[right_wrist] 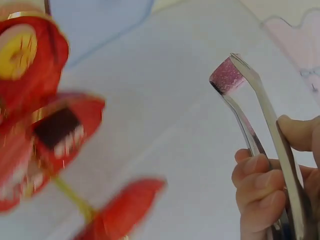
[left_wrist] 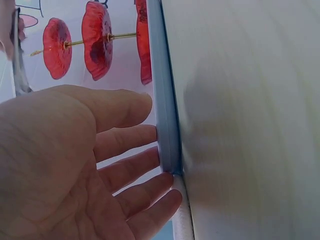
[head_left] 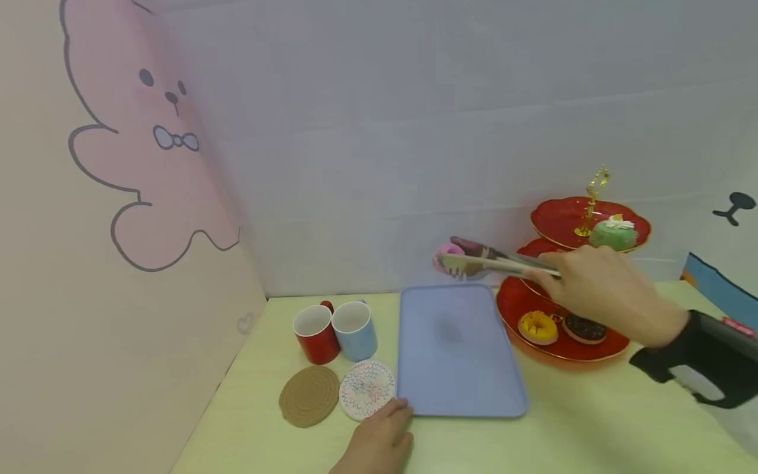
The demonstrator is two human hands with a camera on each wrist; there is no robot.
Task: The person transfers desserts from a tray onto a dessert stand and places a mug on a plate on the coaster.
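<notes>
In the head view my right hand (head_left: 610, 289) grips metal serving tongs (head_left: 503, 263), held up over the far right corner of a blue tray (head_left: 456, 368). Between the tong tips is a small pink sweet (head_left: 443, 255); the right wrist view shows it as a pink speckled piece (right_wrist: 226, 76), clear of any surface. My left hand (head_left: 381, 438) lies at the tray's near left corner. Seen from the left wrist, its loosely extended fingers (left_wrist: 132, 167) touch or nearly touch the tray's edge (left_wrist: 167, 100), with nothing held.
A red tiered stand (head_left: 553, 214) on the right holds a green cake (head_left: 614, 236), a yellow doughnut (head_left: 537, 328) and a dark doughnut (head_left: 585, 329). Left of the tray are a red mug (head_left: 320, 343), a blue mug (head_left: 357, 339), a brown coaster (head_left: 309, 396) and a patterned coaster (head_left: 366, 388).
</notes>
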